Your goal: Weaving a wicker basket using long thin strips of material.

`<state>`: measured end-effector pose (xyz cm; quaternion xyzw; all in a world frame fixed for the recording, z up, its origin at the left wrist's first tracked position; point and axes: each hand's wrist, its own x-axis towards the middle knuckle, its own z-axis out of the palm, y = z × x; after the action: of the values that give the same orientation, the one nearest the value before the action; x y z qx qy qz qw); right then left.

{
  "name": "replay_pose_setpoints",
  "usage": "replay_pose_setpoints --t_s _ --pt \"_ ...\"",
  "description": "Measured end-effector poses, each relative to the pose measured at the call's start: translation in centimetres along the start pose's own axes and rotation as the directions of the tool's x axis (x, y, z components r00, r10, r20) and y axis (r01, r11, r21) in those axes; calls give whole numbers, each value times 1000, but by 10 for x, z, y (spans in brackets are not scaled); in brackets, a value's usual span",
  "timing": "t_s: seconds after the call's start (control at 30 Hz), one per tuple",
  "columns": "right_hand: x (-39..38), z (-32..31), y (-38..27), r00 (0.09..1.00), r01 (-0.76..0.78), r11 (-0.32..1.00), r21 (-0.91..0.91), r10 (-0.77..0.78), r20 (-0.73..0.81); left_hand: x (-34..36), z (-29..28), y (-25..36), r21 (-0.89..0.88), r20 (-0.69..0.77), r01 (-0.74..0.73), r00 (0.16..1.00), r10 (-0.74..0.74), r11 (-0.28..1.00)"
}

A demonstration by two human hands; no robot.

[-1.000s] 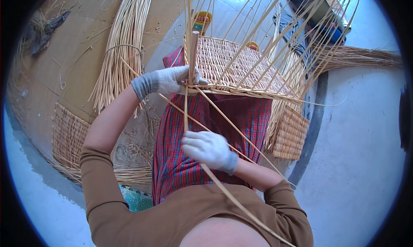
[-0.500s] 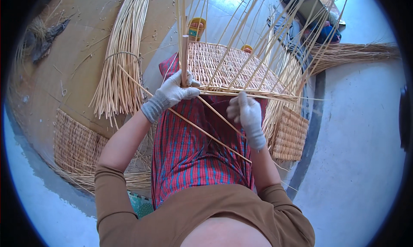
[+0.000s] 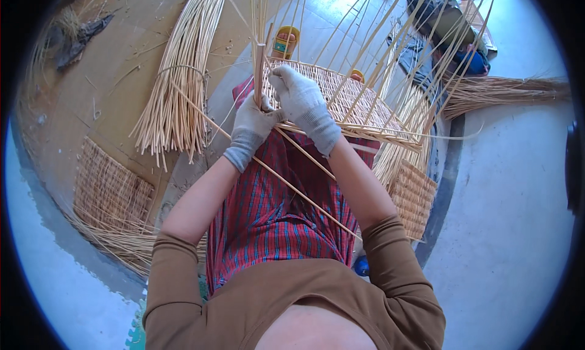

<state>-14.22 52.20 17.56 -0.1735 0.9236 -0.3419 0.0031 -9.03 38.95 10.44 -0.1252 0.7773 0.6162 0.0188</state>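
Note:
Across my lap lies a woven wicker panel [image 3: 359, 97], with many long upright canes [image 3: 381, 51] rising from its near edge. At its left corner stands a thick wooden stick [image 3: 259, 75]. My left hand [image 3: 253, 115], in a pale knitted glove, is closed round the lower part of this stick. Just right of it, my right hand [image 3: 298, 94], gloved likewise, is over the panel's left end with its fingers curled in. Whatever those fingers hold is hidden. Thin weavers [image 3: 390, 130] run along the near edge, one tip poking out to the right.
A tied bundle of canes [image 3: 180, 75] lies at the left, and another bundle [image 3: 506, 94] at the far right. Woven pieces rest on the floor at left [image 3: 113, 185] and right [image 3: 411, 197]. Two loose canes [image 3: 292, 188] slant over the red checked cloth [image 3: 274, 228] on my lap.
My right hand has moved left and up from the panel's near edge to the stick, its fingers now curled. My left hand keeps its grip on the stick.

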Motion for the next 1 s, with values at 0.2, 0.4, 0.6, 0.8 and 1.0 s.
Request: replay_pose_setpoints --t_s 0.2,0.4,0.6,0.8,1.0 --pt "-91 -74 -10 959 96 988 -123 -59 278 3 -4 -4 -193 38 35 999 -28 981" --pt "-116 -120 27 965 -88 929 -360 169 199 8 -7 -5 -201 83 63 995 -47 978" --pt "-80 -88 61 873 -217 741 -636 -144 -466 12 -9 -11 -103 69 66 996 -59 993" --pt "-73 -72 77 828 -89 899 430 307 -470 -1 -11 -23 16 -76 -85 993 86 996" --pt "31 -31 -5 908 65 941 333 82 -411 -11 -1 -23 9 -198 -102 975 102 995"
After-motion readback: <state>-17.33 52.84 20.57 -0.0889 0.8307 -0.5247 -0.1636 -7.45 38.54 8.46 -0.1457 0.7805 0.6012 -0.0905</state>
